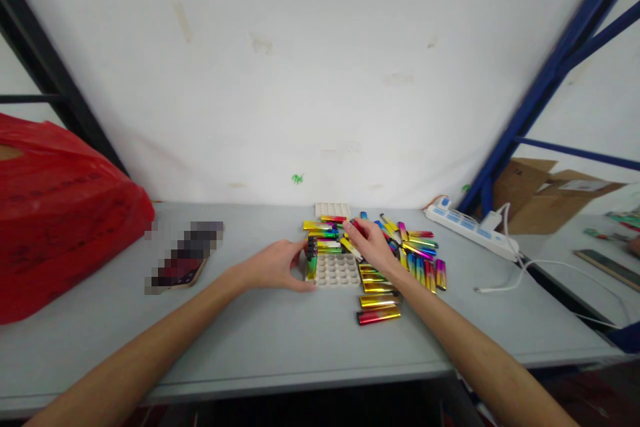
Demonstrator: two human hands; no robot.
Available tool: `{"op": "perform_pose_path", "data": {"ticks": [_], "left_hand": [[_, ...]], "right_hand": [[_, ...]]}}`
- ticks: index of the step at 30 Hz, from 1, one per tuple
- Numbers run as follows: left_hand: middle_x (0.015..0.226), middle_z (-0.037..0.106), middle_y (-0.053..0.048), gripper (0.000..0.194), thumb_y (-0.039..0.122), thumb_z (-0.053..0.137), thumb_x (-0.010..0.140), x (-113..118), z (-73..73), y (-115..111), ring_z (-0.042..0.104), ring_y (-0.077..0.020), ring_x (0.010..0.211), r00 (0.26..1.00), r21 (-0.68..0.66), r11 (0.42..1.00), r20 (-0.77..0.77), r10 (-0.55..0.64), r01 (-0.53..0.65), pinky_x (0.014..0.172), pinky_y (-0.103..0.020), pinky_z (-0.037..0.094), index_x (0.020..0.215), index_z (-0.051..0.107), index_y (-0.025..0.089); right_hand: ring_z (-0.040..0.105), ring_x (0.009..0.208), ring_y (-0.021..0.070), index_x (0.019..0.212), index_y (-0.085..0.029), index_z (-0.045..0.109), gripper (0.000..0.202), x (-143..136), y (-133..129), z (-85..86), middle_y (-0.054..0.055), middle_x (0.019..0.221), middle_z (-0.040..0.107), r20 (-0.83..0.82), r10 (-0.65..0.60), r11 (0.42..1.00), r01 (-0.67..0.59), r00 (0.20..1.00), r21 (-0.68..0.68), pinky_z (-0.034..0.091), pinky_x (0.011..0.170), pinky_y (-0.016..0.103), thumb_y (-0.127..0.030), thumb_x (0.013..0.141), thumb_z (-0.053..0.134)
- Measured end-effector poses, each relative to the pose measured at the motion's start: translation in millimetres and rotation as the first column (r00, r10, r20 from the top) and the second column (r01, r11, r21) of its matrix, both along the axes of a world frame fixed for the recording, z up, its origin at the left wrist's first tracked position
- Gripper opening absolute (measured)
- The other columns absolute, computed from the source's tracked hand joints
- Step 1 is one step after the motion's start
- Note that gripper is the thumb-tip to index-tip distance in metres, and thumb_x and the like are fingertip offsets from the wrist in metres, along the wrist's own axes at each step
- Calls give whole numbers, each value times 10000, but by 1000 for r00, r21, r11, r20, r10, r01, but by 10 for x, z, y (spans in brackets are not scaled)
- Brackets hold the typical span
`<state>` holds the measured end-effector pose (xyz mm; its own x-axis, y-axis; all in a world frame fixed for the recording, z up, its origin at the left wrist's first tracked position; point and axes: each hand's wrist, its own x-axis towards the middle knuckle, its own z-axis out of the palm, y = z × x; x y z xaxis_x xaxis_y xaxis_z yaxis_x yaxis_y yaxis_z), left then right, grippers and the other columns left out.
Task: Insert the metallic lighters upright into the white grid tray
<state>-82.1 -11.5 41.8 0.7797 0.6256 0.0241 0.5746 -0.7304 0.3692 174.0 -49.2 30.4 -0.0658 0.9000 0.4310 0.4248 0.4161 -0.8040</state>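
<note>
A white tray with rows of round holes (334,271) lies on the grey table, and shiny multicoloured lighters (312,268) stand in its left and back parts. My left hand (277,265) curves around the tray's left edge, thumb near the front corner and fingers by the standing lighters. Above the tray's right back side, my right hand (371,244) is closed in a pinch on a lighter, of which only a small dark and red end shows. Loose gold and red lighters (379,315) lie right of the tray, partly under my right forearm.
Several more lighters (428,275) are spread to the right. A second holed tray (332,209) is by the wall. A white power strip (473,232) with cables lies farther right. At left are a blurred phone-like object (187,260) and a red plastic bag (65,213).
</note>
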Motion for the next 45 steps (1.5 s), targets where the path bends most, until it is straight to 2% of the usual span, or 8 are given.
{"op": "perform_pose_path", "data": {"ticks": [4, 11, 18, 23, 27, 32, 39, 45], "left_hand": [[797, 648, -17, 627, 732, 704, 700, -1, 5, -3, 587, -195, 669, 1000, 0, 1000, -8, -1, 1, 577, -276, 379, 981, 579, 185], [804, 644, -16, 619, 720, 714, 699, -8, 7, -5, 581, -191, 677, 1000, 3, 1000, -13, 4, -4, 589, -272, 381, 977, 591, 180], [733, 594, 26, 637, 698, 785, 651, -32, 19, 68, 540, -166, 636, 999, -97, 995, 18, -36, 37, 569, -259, 351, 976, 610, 179], [689, 588, 41, 605, 644, 834, 635, -115, -4, 189, 541, -148, 609, 996, -226, 971, 54, -70, 81, 562, -242, 366, 958, 637, 172], [633, 544, 51, 501, 612, 786, 725, -164, -30, 270, 494, -123, 585, 991, -298, 949, 115, -71, 103, 548, -219, 357, 909, 673, 159], [608, 508, 37, 412, 545, 658, 860, -160, -95, 328, 452, -112, 585, 984, -306, 948, 172, -37, 89, 536, -198, 322, 846, 717, 138], [619, 493, 32, 284, 359, 595, 853, -130, -178, 360, 383, -113, 592, 979, -227, 973, 203, 2, 45, 534, -197, 275, 891, 764, 134], [649, 560, 15, 308, 348, 566, 862, -121, -169, 360, 429, -121, 600, 975, -240, 969, 222, -2, 57, 551, -192, 315, 938, 776, 136]], "right_hand": [[351, 546, 114, 587, -208, 403, 538, -25, -17, -31, -46, 549, 352, 60, -124, 991, 121, 990, 59, 237, 541, 261, -589, 955, 502], [395, 558, 132, 609, -213, 425, 434, -64, -18, -41, -41, 544, 416, 120, -236, 967, 221, 964, 125, 239, 567, 279, -467, 957, 473], [529, 628, 154, 856, -219, 532, 384, -106, -138, 73, -19, 695, 575, 186, -33, 995, 14, 982, 101, 374, 619, 273, -518, 1056, 399], [568, 811, 189, 812, -203, 550, 386, -165, -244, 156, 53, 856, 601, 455, 2, 959, -130, 891, 250, 413, 733, 301, -465, 1067, 425], [476, 620, 138, 687, -199, 499, 472, -228, -291, 150, -8, 649, 520, 512, 38, 973, -149, 858, 177, 316, 610, 276, -481, 1063, 456], [497, 613, 128, 701, -184, 531, 487, -305, -286, 34, -7, 658, 576, 485, 118, 963, -218, 866, 156, 311, 602, 258, -510, 1057, 468], [596, 706, 171, 827, -172, 593, 377, -389, -296, -16, 52, 819, 686, 683, 56, 965, -214, 728, 149, 351, 638, 276, -488, 1028, 547], [648, 732, 197, 911, -167, 632, 417, -427, -364, 90, 72, 856, 716, 796, 3, 972, -189, 605, 140, 370, 623, 288, -520, 1054, 462]]}}
